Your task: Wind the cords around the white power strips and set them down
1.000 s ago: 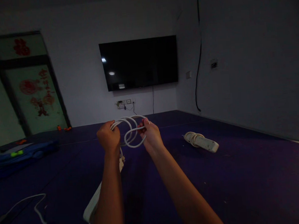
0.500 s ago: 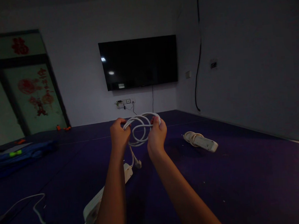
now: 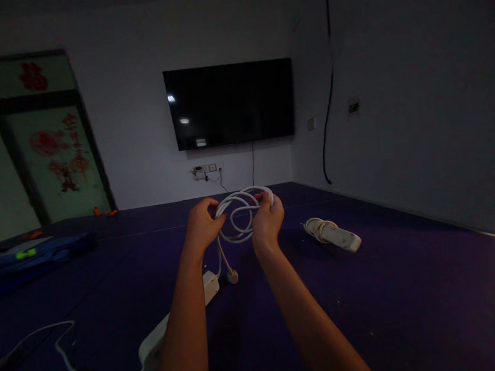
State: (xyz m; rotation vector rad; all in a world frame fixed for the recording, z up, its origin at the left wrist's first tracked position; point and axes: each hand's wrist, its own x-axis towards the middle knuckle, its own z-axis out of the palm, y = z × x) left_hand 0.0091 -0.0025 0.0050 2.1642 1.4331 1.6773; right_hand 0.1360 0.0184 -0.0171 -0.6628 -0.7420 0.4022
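A white power cord [image 3: 248, 191], gathered in loose loops, is held up between my two hands. My left hand [image 3: 202, 227] pinches the left side of the loops, and my right hand [image 3: 269, 223] grips their right side with the thumb on top. Below the loops hang the cord's ends, one with a white plug [image 3: 232, 276], the other running to a white power strip [image 3: 211, 287]. That strip lies on the purple floor, partly hidden behind my left forearm.
To the right lies another power strip [image 3: 340, 237] with its cord [image 3: 317, 229] wound round one end. A thin white cable [image 3: 63, 351] curves across the floor at lower left, near blue fabric [image 3: 61, 249]. A television [image 3: 233, 104] hangs on the far wall.
Both hands have shifted slightly to the right with the looped cord. The hanging plug has swung a little right and lower. Both power strips stay where they were.
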